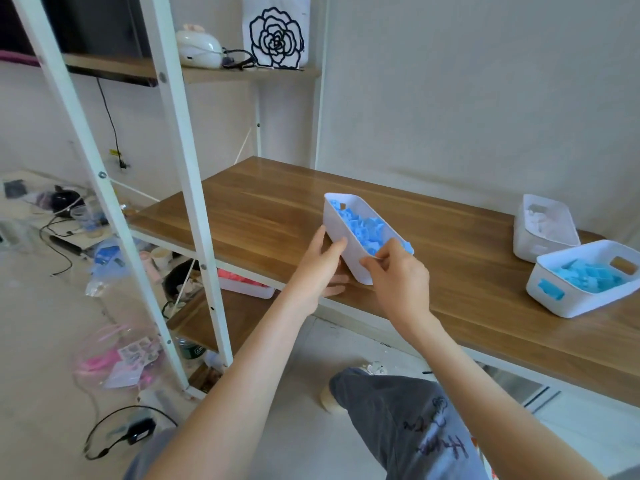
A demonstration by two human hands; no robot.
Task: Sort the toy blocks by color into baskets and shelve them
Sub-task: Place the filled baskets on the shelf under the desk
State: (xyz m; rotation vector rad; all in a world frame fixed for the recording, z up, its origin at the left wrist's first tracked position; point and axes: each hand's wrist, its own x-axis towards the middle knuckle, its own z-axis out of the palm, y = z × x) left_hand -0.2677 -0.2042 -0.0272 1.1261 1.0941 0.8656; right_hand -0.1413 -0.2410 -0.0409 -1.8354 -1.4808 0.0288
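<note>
A white basket (341, 233) full of blue blocks (363, 226) is tilted up over the wooden table (263, 216), near its front edge. My left hand (320, 268) holds the basket's left side and underside. My right hand (398, 275) grips its near rim with curled fingers. A second white basket (568, 299) with blue blocks stands at the table's right front. Behind it stands a white basket (540, 233) of white blocks. On a lower shelf, a white basket (246, 289) holds red or pink blocks, partly hidden by the table.
A white shelf frame (194, 188) stands left of the table, with upper and lower wooden shelves. The upper shelf carries a white appliance (199, 48) and a rose-printed bag (277, 32). Cables, plastic bags and clutter lie on the floor at left. My knee (398, 417) is below the table edge.
</note>
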